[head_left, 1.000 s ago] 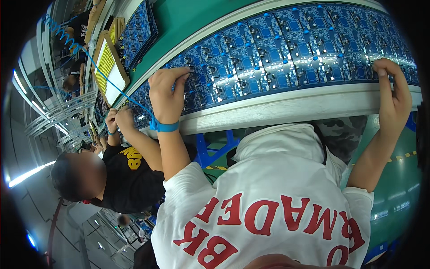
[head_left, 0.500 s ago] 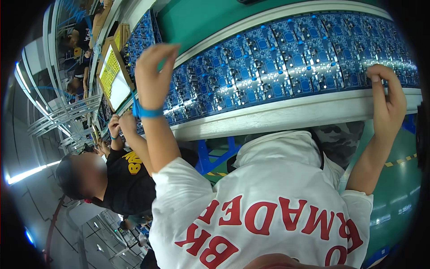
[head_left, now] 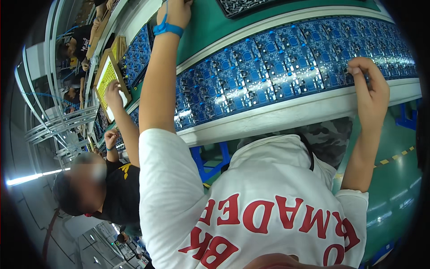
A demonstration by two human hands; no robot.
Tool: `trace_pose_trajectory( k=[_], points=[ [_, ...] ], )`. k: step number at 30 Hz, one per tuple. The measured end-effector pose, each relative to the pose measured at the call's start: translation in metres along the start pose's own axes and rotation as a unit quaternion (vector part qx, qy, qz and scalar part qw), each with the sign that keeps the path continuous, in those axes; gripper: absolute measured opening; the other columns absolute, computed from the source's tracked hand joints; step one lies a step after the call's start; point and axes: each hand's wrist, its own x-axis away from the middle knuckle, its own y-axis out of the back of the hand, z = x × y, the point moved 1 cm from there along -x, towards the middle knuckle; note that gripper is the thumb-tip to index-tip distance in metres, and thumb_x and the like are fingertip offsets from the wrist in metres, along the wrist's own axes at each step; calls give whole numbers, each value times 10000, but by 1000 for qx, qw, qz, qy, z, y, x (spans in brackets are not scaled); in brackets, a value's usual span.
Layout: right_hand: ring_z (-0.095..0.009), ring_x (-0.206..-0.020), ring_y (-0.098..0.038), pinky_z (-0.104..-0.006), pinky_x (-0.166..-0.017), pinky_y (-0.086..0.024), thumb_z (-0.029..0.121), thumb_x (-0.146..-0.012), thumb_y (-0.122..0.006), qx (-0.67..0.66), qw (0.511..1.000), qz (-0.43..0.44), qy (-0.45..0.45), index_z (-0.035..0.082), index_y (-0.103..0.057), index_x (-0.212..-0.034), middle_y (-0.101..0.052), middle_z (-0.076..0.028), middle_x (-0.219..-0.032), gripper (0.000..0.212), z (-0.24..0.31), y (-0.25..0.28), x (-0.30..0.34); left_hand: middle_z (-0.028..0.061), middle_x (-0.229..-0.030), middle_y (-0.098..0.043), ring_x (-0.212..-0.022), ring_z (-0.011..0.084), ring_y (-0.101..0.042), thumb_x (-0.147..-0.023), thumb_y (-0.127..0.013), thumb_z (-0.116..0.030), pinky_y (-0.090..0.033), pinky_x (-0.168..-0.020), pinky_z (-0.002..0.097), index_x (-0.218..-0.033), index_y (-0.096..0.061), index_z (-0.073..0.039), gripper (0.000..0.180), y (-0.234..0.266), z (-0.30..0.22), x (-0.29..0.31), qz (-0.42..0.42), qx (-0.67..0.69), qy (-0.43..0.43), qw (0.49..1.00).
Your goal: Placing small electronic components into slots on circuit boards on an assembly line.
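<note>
My left arm reaches far forward. My left hand [head_left: 174,14], a blue wrist strap [head_left: 168,28] below it, is over the green surface at the top edge, its fingers mostly cut off. My right hand [head_left: 372,85] hangs over the near side of a long row of blue circuit boards [head_left: 251,67]. Its thumb and forefinger are bent together at the boards, and anything between them is too small to make out. The boards carry many small parts, some with blue tops, and lie between two pale rails.
A black tray [head_left: 244,8] full of small metallic parts stands on the green surface [head_left: 201,38] beyond the boards. At left, a co-worker in black [head_left: 123,197] reaches over a box with yellow parts [head_left: 105,76]. A pale rail [head_left: 268,114] runs along the near edge.
My left hand has moved forward, away from the boards, to the top edge. My right hand appears slightly further left along them. More of the black tray shows, and the co-worker's hand has reached the yellow parts.
</note>
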Motion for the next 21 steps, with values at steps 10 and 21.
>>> trace_pose_trajectory(
  k=[10, 21],
  points=[
    [-99, -876, -598, -226, -796, -465, -42, -935, -545, 25, 999, 16, 20, -5, -652, -1016, -665, -32, -929, 140, -5, 3, 1, 97, -918, -741, -826, 174, -697, -877, -702, -112, -532, -728, 307, -994, -722, -20, 150, 92, -65, 156, 141, 270, 133, 943],
    [-102, -901, -601, -229, -828, -467, -26, -951, -542, -6, 999, 20, 34, -7, -646, -1035, -664, -29, -952, 135, -8, 6, 0, 126, -837, -702, -784, 263, -678, -857, -714, -127, -510, -685, 339, -933, -739, -52, 110, 90, -90, 178, 102, 153, 200, 962]
  ],
)
